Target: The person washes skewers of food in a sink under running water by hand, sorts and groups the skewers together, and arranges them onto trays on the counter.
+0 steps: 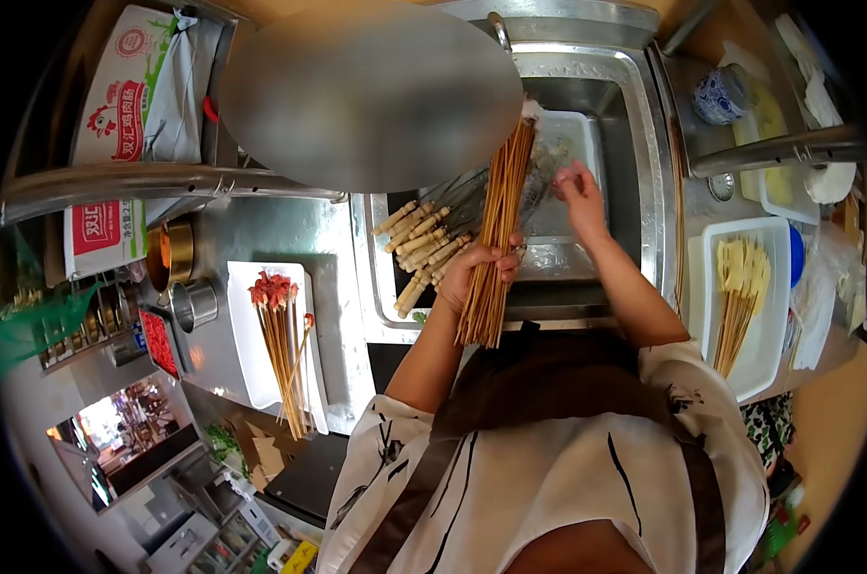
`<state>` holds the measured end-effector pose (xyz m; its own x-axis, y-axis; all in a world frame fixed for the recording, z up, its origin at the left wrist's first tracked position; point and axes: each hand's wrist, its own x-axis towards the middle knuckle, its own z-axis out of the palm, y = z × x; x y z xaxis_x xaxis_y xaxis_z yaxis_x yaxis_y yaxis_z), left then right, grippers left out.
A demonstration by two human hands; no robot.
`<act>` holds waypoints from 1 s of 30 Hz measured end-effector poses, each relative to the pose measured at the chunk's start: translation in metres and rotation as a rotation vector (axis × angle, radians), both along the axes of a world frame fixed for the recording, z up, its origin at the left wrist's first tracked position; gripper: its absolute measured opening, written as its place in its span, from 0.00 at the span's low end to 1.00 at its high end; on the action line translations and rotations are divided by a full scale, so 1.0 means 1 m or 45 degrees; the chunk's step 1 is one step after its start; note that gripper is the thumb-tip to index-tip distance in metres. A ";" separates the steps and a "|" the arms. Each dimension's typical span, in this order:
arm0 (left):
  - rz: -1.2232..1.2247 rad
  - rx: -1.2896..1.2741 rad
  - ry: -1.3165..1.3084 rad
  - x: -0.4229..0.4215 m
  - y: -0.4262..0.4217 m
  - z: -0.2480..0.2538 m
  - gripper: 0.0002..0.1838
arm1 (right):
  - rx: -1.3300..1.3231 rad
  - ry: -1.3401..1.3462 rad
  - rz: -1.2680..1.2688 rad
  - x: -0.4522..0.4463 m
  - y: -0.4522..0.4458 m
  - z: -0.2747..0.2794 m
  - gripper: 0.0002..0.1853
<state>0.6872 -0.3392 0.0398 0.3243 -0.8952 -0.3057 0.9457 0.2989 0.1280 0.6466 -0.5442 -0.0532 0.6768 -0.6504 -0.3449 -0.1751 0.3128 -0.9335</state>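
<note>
patterned shirt (553, 459) lies nearest; left hand (484, 271) grips bundled skewers (508, 187); right hand (579, 196) seems empty, half-curled; left of both, red-tipped skewers (280, 335) look finished, nearer wooden-handled tools (426, 230) pending.

Three bamboo-skewer bundles (496, 220) (277, 340) (735, 297), two hands (481, 273) (581, 198)

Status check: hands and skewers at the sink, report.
Left hand gripping skewer bundle. Right hand apart from it, over sink; whether it holds anything, unclear. Wooden-handled tools crowd the bundle's left.
</note>
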 end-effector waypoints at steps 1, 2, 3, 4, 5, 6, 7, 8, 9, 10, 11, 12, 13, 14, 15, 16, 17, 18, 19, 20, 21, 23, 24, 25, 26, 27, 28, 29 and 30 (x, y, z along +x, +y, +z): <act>-0.017 0.076 -0.058 -0.004 0.006 0.000 0.24 | -0.015 -0.015 0.022 0.001 -0.007 0.002 0.28; 0.002 0.083 -0.054 -0.008 0.013 0.001 0.24 | -0.029 -0.031 0.048 0.003 -0.011 0.004 0.27; -0.033 0.176 -0.149 -0.011 0.021 0.003 0.26 | -0.066 -0.060 0.045 0.006 -0.015 0.002 0.25; -0.068 0.269 -0.247 -0.013 0.029 0.005 0.28 | -0.059 -0.065 0.066 0.008 -0.021 -0.001 0.25; -0.095 0.328 -0.364 -0.014 0.036 0.006 0.31 | -0.091 -0.051 0.093 0.010 -0.028 -0.002 0.25; -0.071 0.339 -0.366 -0.016 0.045 0.010 0.31 | -0.123 -0.037 0.124 0.014 -0.031 -0.001 0.25; -0.140 0.460 -0.542 -0.019 0.054 0.015 0.32 | -0.062 -0.032 0.086 0.016 -0.032 0.003 0.26; -0.209 0.584 -0.713 -0.021 0.063 0.019 0.34 | -0.055 -0.038 0.118 0.017 -0.031 0.002 0.26; -0.422 0.748 -0.954 -0.018 0.076 0.012 0.38 | -0.237 0.102 0.202 0.016 -0.033 -0.001 0.27; -0.364 0.779 -0.942 -0.018 0.083 0.012 0.38 | -0.425 0.228 0.304 0.016 -0.036 -0.006 0.27; -0.400 0.939 -1.177 -0.020 0.092 0.012 0.40 | -0.496 0.232 0.345 0.014 -0.039 -0.019 0.28; -0.365 0.999 -1.327 -0.024 0.098 0.022 0.40 | -0.565 0.224 0.395 0.010 -0.038 -0.033 0.28; -0.330 1.070 -1.475 -0.027 0.104 0.032 0.41 | -0.499 0.236 0.396 0.006 -0.035 -0.030 0.28; -0.190 1.059 -1.165 -0.041 0.107 0.016 0.39 | -0.404 0.214 0.365 0.002 -0.036 -0.041 0.29; -0.172 1.073 -1.206 -0.043 0.108 0.021 0.37 | -0.325 0.295 0.417 -0.002 -0.028 -0.040 0.29; -0.263 1.078 -1.316 -0.038 0.114 0.021 0.36 | -0.259 0.376 0.447 -0.002 -0.025 -0.035 0.29; -0.258 1.076 -1.362 -0.036 0.123 0.029 0.37 | -0.137 0.384 0.395 0.000 -0.026 -0.032 0.29; -0.262 1.060 -1.415 -0.035 0.130 0.034 0.37 | -0.021 0.397 0.326 0.007 -0.028 -0.029 0.29; -0.234 1.066 -1.412 -0.037 0.136 0.037 0.37 | -0.034 0.390 0.349 0.021 -0.040 -0.032 0.29; -0.246 1.077 -1.449 -0.041 0.143 0.039 0.38 | -0.134 0.266 0.259 0.036 -0.056 -0.038 0.29; -0.278 1.069 -1.500 -0.043 0.147 0.040 0.40 | -0.236 0.143 0.142 0.047 -0.067 -0.041 0.29; -0.253 1.112 -1.485 -0.053 0.159 0.046 0.41 | -0.873 0.168 0.320 0.072 -0.083 -0.035 0.28; -0.201 1.198 -1.439 -0.058 0.163 0.047 0.43 | -0.947 0.075 0.365 0.085 -0.083 -0.031 0.29; -0.189 1.200 -1.439 -0.062 0.169 0.045 0.41 | -1.165 0.062 0.429 0.099 -0.095 -0.040 0.30; -0.103 1.150 -1.325 -0.070 0.175 0.037 0.40 | -1.327 0.139 0.415 0.106 -0.073 -0.007 0.33; -0.062 1.150 -1.210 -0.074 0.176 0.048 0.39 | -1.442 0.252 0.426 0.117 -0.067 0.007 0.35; -0.064 1.209 -1.266 -0.077 0.175 0.055 0.38 | -1.658 0.189 0.417 0.127 -0.068 0.014 0.34; 0.002 1.241 -1.268 -0.083 0.176 0.058 0.35 | -1.866 0.131 0.433 0.135 -0.068 0.021 0.33; -0.028 1.301 -1.155 -0.091 0.179 0.054 0.30 | -1.876 0.138 0.412 0.141 -0.059 0.037 0.33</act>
<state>0.5962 -0.1600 0.0941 0.7522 -0.4082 -0.5173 0.4151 -0.3162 0.8530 0.7873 -0.6035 -0.0160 0.8691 -0.2813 0.4069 -0.1376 -0.9276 -0.3474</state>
